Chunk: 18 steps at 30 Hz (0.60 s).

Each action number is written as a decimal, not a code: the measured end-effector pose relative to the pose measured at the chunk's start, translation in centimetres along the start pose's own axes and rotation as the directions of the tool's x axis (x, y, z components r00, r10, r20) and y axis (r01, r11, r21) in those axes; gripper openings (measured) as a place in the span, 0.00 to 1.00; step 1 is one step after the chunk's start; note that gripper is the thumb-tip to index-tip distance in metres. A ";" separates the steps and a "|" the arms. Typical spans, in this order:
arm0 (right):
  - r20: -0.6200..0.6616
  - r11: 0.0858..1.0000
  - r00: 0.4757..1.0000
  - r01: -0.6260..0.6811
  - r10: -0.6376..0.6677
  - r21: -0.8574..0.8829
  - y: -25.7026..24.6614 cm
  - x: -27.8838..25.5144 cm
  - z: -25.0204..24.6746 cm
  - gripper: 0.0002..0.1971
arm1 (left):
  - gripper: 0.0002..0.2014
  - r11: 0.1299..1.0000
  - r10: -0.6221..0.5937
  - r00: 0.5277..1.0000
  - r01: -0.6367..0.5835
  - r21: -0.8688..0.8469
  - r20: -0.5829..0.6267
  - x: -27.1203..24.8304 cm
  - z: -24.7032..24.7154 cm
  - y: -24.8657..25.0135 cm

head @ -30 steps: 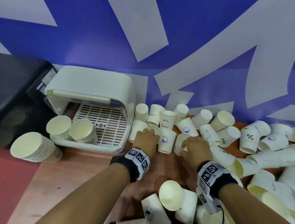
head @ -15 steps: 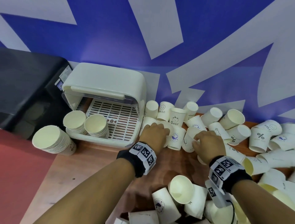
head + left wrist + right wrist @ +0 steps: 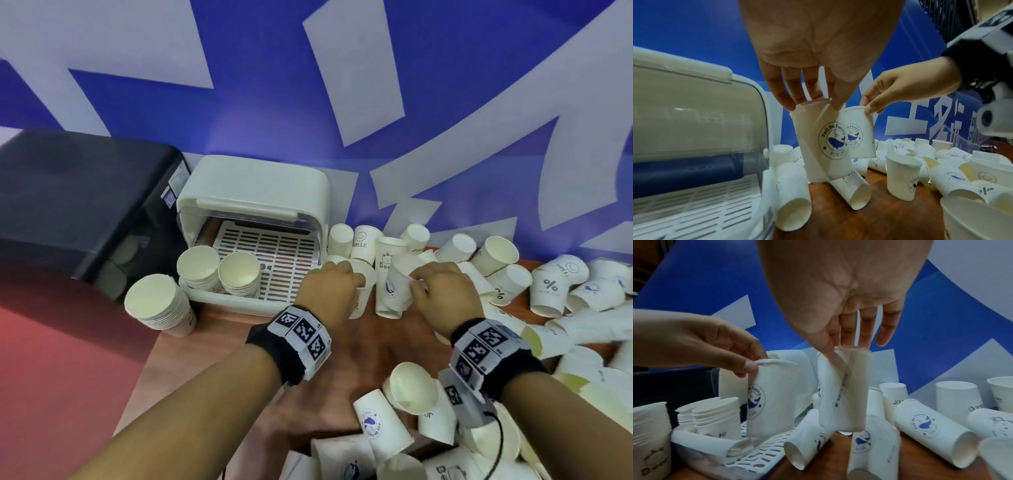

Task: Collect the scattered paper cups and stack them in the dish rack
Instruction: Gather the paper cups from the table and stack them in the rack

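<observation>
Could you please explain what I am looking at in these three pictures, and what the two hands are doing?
There is no machine here: a person wears one camera on the head and one on each wrist, strapped on with black bands carrying square markers. The head view looks down over both arms; each wrist view looks along the palm to the fingertips.

On the wooden table lie many scattered white paper cups, upright, upside down and on their sides. At the back left stands a white dish rack with its cover raised; two cup stacks sit inside, and a third stack stands just outside.

The left hand pinches the rim of a whale-logo cup. The right hand pinches the rim of a second whale-logo cup. Both cups appear lifted off the table, side by side.
</observation>
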State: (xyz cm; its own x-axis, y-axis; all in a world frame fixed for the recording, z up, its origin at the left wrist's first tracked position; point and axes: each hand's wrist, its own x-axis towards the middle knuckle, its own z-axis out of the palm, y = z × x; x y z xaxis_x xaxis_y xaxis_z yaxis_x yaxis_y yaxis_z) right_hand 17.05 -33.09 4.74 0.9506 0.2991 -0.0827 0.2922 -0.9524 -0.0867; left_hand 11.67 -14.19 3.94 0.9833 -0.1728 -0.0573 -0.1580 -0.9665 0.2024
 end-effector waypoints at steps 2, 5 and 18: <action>0.014 0.999 1.000 0.022 -0.023 0.028 -1.4 -0.5 -0.4 0.14 | 0.15 1.000 -0.010 0.999 0.010 -0.021 -0.035 -1.2 -1.2 -1.3; 0.017 0.992 0.998 0.065 -0.067 0.112 -3.9 -1.2 -1.0 0.13 | 0.16 0.996 -0.075 0.992 0.071 -0.049 -0.098 -3.5 -3.0 -4.3; 0.037 0.968 0.977 0.205 -0.212 0.144 -16.8 -1.3 -2.8 0.10 | 0.14 0.953 -0.302 0.942 0.301 -0.028 -0.144 -11.4 -8.8 -17.3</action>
State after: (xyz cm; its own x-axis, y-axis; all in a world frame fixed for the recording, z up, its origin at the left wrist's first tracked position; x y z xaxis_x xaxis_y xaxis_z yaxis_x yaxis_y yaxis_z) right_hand 11.24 -17.64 9.05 0.8625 0.4964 -0.0988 0.4626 -0.8523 -0.2441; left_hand 4.01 6.21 9.70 0.9873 0.1567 0.0261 0.1483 -0.9679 0.2028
